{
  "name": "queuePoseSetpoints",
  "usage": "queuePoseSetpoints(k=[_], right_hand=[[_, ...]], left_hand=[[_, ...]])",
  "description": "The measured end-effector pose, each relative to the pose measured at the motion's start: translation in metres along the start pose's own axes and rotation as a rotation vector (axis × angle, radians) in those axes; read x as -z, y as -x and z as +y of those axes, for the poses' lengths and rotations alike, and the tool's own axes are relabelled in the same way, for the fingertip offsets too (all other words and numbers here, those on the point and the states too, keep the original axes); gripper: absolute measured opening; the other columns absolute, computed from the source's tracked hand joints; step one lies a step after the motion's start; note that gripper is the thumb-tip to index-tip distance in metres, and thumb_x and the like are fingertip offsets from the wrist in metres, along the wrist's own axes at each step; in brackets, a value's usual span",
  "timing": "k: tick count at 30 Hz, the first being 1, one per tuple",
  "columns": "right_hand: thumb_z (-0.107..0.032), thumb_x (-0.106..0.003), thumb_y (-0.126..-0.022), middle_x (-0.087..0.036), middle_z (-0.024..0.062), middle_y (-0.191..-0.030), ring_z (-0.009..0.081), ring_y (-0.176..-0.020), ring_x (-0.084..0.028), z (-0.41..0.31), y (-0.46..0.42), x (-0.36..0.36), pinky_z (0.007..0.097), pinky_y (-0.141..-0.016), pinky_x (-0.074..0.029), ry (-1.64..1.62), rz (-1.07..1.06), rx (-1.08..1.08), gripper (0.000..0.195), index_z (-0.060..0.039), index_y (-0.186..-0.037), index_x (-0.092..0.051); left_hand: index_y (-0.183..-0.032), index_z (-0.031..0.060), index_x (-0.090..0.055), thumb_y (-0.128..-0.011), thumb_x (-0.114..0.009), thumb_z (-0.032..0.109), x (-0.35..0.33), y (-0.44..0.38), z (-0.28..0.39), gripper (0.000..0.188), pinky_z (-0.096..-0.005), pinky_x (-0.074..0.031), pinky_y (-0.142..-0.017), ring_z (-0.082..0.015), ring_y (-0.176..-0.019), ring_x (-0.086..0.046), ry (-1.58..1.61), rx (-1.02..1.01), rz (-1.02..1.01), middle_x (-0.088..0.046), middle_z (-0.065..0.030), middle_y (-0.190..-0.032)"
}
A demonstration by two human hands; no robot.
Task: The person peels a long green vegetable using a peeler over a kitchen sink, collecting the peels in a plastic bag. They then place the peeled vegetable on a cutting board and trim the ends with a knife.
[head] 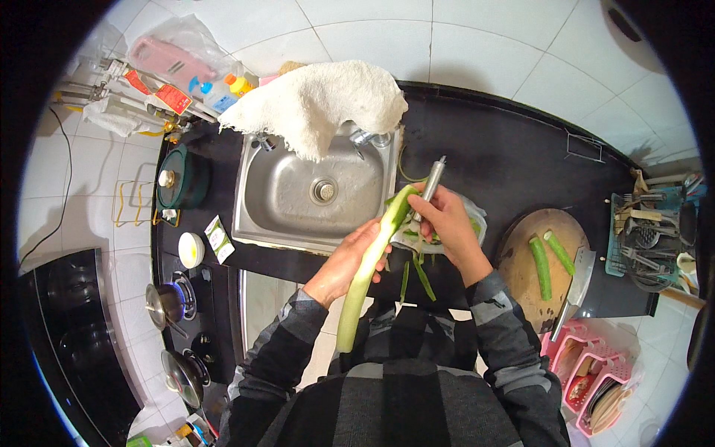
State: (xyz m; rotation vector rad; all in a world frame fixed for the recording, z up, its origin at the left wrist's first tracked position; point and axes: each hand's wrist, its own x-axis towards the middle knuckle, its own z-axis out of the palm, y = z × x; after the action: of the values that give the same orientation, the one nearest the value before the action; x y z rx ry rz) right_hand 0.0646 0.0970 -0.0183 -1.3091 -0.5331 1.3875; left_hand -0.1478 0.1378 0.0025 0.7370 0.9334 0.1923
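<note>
My left hand (353, 258) is closed around the middle of a long green gourd or cucumber (367, 264). Most of its length is pale and peeled, while dark green skin shows near its far end. In my right hand (451, 220) is a metal-handled peeler (430, 187), held against that far end; its blade is partly hidden. Under my right hand, a plastic bag (475, 213) with green peelings lies at the counter's front edge. Several peel strips (423, 277) hang down over the edge.
A steel sink (290, 218) lies ahead, with a white towel (329, 103) draped over its taps. At right, a round wooden board (513, 257) carries two cucumber pieces (540, 268) and a cleaver (581, 279). On the left, a pot (162, 306) sits over a lit burner (184, 296).
</note>
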Motion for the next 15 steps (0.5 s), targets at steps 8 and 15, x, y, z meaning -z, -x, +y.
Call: queuePoseSetpoints(k=[8,15], right_hand=[[-0.018,-0.068,-0.098,-0.058,-0.0001,-0.079,0.007,-0.054,-0.055,0.007,0.01,-0.015,0.0229,-0.046,-0.046,-0.031,0.09,0.154,0.018,-0.0044,-0.104,-0.058],[-0.021,-0.069,-0.098,-0.058,0.0006,-0.08,0.0076,-0.054,-0.055,0.025,-0.006,0.005,0.0237,-0.046,-0.045,-0.087,0.118,0.143,0.02,-0.0052,-0.102,-0.057]], left_hand=[[-0.13,0.0123,-0.051,-0.107,-0.046,0.045,-0.008,-0.001,-0.007,0.04,-0.024,-0.05,-0.054,-0.0078,-0.07,-0.053,-0.049,0.062,0.047,-0.055,0.0012,-0.092],[-0.15,0.0119,-0.043,-0.108,-0.046,0.043,-0.003,0.012,-0.007,0.053,-0.0232,-0.049,-0.056,-0.0064,-0.068,-0.05,-0.131,0.102,0.041,-0.052,0.0032,-0.089]])
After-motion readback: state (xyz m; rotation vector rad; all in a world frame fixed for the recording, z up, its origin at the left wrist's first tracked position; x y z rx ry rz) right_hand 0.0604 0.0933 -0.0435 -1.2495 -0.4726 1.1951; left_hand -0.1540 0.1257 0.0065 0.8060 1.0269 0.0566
